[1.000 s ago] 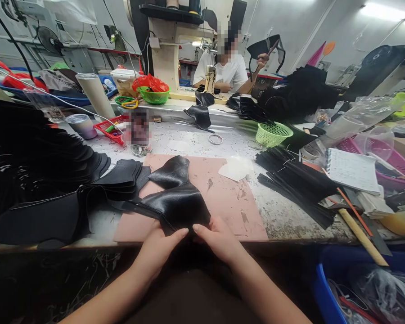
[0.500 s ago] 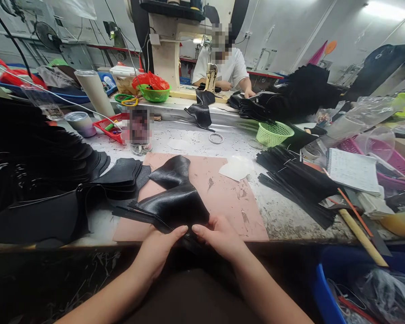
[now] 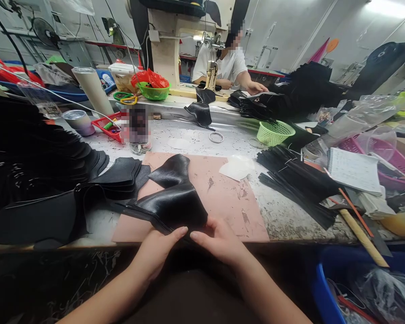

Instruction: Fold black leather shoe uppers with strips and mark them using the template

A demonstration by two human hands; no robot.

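Observation:
A shiny black leather piece [image 3: 172, 204] lies on a pink cutting mat [image 3: 222, 198] at the near edge of the worktable. My left hand [image 3: 157, 254] and my right hand [image 3: 219, 240] both pinch its near edge, thumbs on top and almost touching, fingers curled underneath. A second black leather piece [image 3: 172, 171] lies just behind it on the mat. A zipper strip [image 3: 128, 209] trails off to the left from the held piece.
Stacks of black leather pieces [image 3: 37, 171] fill the left. Black strips [image 3: 297, 180], a notebook [image 3: 353, 170] and a green basket [image 3: 275, 132] sit on the right. A wooden-handled tool [image 3: 362, 236] lies at the right edge. Another person [image 3: 229, 67] works at a sewing machine [image 3: 175, 40] opposite.
My hands have kept their grip and gathered the leather piece slightly toward me. The person opposite lowered a raised arm and now reaches toward a pile of black pieces.

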